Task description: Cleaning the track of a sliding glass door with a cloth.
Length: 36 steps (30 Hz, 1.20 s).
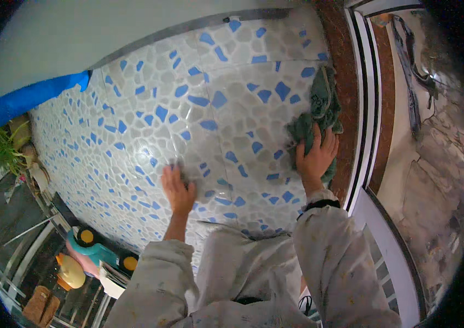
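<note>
My right hand (pixel 317 158) presses on a bunched dark green cloth (pixel 324 96) at the right edge of the tiled floor (pixel 240 110), beside the brown door sill. Its fingers are spread over the cloth's lower part; whether they grip it is not plain. My left hand (pixel 178 188) rests palm down on the blue-and-white pebble-patterned tiles, near the middle of the view, fingers apart and holding nothing. A dark band circles my right wrist. Both arms wear pale long sleeves, and my knees are bent below.
A white sliding-door frame (pixel 365 102) runs along the right, with crumpled sheeting (pixel 429 197) beyond. At left are a blue cloth strip (pixel 31 96), a green plant (pixel 8 149), a turquoise toy vehicle (pixel 96 250), a yellow duck figure (pixel 72 272) and metal railings.
</note>
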{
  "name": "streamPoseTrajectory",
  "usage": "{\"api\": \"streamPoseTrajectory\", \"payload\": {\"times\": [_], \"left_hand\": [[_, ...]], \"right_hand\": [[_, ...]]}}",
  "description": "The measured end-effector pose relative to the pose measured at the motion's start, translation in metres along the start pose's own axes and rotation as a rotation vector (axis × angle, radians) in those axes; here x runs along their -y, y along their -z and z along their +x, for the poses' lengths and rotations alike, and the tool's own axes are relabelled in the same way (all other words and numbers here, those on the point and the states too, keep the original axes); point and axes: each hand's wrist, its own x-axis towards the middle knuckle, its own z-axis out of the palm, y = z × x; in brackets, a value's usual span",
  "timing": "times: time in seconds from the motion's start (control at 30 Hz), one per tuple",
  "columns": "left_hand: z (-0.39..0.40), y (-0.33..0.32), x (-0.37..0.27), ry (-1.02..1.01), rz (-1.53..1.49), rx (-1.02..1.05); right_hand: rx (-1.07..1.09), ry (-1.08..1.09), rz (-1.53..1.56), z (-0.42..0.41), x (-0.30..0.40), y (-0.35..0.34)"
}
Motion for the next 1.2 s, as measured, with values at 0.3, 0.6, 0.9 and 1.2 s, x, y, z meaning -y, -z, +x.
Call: {"api": "streamPoseTrajectory", "payload": {"times": [0.3, 0.6, 0.9, 1.2], "left_hand": [[0.019, 0.019, 0.079, 0.029, 0.11, -0.148], [0.019, 0.015, 0.084, 0.053, 0.12, -0.114], [0.018, 0.017, 0.083, 0.029, 0.108, -0.123], [0.016, 0.016, 0.089, 0.043, 0.095, -0.141]], "right_hand": [[-0.015, 0.008, -0.033, -0.004, -0.004, -0.006], [-0.02, 0.04, 0.0, -0.002, -0.002, -0.003], [-0.001, 0.034, 0.018, -0.001, -0.003, 0.001], [-0.011, 0.049, -0.056, -0.003, -0.004, -0.003]]}}
